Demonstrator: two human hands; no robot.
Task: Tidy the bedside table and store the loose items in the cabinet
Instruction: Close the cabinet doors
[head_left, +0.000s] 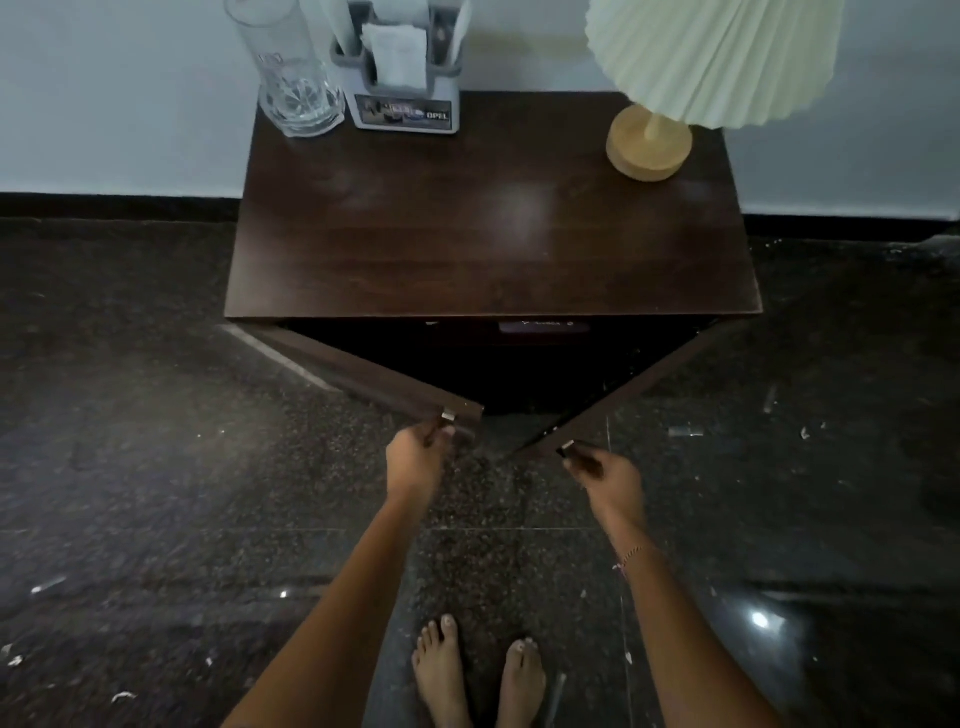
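We see both bare forearms stretched forward from six o'clock, the left hand (415, 457) pinching the small metal handle (448, 415) of the left door (363, 371), the right hand (605, 480) pinching the handle (568, 446) of the right door (623, 395). Both doors of the bedside table (488, 244) stand half open in a V, with a dim purple item (543, 327) just inside the dark cabinet. On the top, we find a clear glass (291, 73) at eleven o'clock, a grey organiser (402, 73) just beside it, and a pleated lamp (675, 78) at one o'clock.
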